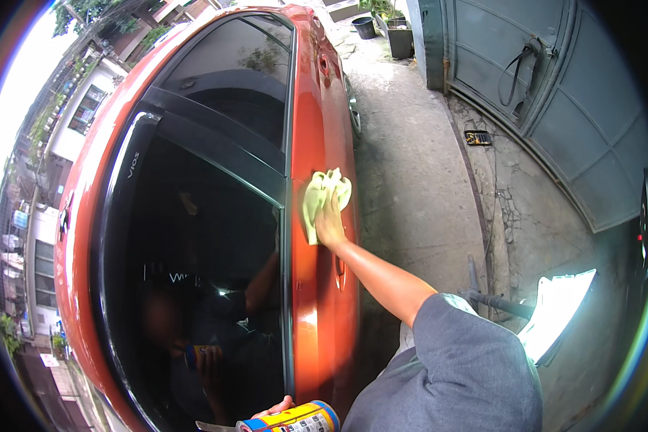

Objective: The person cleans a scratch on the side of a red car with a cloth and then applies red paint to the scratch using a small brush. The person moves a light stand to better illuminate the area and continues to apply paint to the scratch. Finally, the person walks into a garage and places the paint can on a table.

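Note:
My right hand (329, 225) presses a bunched yellow-green cloth (317, 198) against the side of a glossy orange-red car (306, 288), just below the window line. The fingers lie over the cloth, and part of it sticks out beyond them. At the lower edge, my left hand (279, 407) is wrapped round a yellow and blue tin can (306, 419), which lies tilted on its side in the grip. Only some of those fingers show; the rest are hidden by the can and the picture's edge. The dark side window (201, 288) mirrors the can and my arm.
A concrete strip (403, 165) runs along the car, with a grey metal gate (597, 108) beyond it. A black tray (477, 137) lies on the ground by the gate. Potted plants (399, 39) stand at the far end. A dark pipe-like bar (504, 302) shows behind my shoulder.

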`<state>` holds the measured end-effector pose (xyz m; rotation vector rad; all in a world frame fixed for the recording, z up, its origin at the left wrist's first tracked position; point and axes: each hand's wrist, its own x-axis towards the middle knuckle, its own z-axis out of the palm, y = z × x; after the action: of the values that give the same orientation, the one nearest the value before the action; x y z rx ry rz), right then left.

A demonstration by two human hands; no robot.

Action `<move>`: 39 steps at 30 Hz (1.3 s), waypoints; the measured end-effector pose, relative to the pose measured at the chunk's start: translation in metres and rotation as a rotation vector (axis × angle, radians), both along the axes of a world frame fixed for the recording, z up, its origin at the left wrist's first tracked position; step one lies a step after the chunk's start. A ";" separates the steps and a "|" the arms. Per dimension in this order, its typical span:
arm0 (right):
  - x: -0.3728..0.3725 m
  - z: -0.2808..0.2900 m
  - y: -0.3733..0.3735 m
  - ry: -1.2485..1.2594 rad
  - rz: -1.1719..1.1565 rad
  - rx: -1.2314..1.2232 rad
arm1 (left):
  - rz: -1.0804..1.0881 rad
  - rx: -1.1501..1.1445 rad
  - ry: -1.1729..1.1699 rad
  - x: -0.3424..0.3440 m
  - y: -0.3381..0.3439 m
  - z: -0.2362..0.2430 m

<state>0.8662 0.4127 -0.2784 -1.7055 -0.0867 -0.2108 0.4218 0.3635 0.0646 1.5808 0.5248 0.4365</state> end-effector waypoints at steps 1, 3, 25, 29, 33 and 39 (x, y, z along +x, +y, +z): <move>-0.032 -0.006 0.003 -0.035 0.023 -0.065 | 0.008 -0.009 -0.001 0.000 0.000 -0.001; -0.128 -0.009 0.000 0.082 0.160 -0.115 | 0.010 -0.016 -0.006 0.002 0.000 -0.001; -0.091 0.001 0.018 0.359 0.245 -0.099 | 0.145 -0.024 0.056 0.007 -0.004 -0.012; 0.049 -0.118 0.002 0.301 0.323 -0.636 | -0.036 -0.001 0.092 0.034 0.016 -0.013; 0.040 -0.144 -0.001 0.730 0.121 0.438 | 0.048 -0.012 0.132 0.031 0.016 -0.014; -0.086 -0.244 0.003 0.865 0.073 0.654 | 0.097 0.037 0.161 0.024 0.013 -0.016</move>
<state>0.7804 0.4158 -0.5227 -1.0195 0.5098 0.5143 0.4456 0.3762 0.0484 1.6394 0.7231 0.3957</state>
